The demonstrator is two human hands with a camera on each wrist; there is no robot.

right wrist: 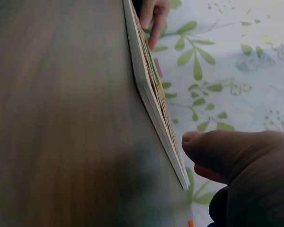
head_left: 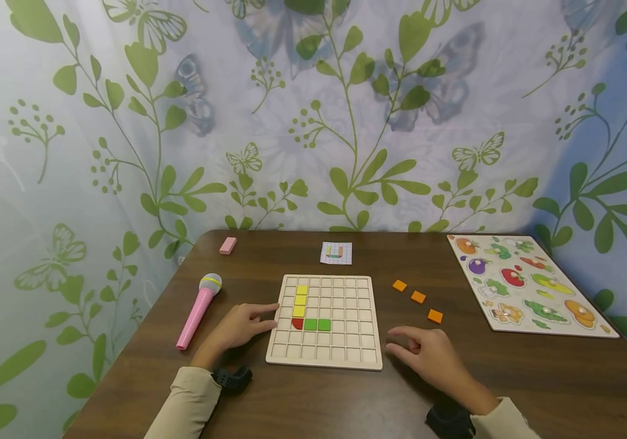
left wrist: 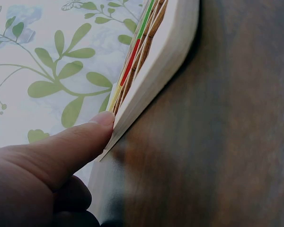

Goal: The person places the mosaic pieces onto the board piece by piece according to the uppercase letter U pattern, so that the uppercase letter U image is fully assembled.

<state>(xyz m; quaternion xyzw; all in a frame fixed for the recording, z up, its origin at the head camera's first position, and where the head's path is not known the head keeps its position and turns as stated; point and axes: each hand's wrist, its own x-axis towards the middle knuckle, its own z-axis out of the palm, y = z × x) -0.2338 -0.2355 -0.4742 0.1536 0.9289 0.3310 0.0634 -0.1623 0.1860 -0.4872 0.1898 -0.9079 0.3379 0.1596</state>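
A pale wooden grid board (head_left: 346,353) lies on the table. Its squares hold three yellow tiles (head_left: 300,300) in a column, a red rounded tile (head_left: 297,324) below them and two green tiles (head_left: 317,325) in a row. My left hand (head_left: 239,329) touches the board's left edge with its fingertips; the thumb tip (left wrist: 104,118) rests at the rim in the left wrist view. Just off the right edge, my right hand (head_left: 429,356) holds nothing, its thumb (right wrist: 199,142) and forefinger pointing at the board. Three orange tiles (head_left: 418,297) lie loose beyond it.
Behind the board lies a small pattern card (head_left: 336,253). A pink microphone (head_left: 199,311) and a pink block (head_left: 228,246) are at the left. On the right lies a vegetable puzzle board (head_left: 533,286). A leaf-patterned curtain (head_left: 313,122) hangs along the table's far edge.
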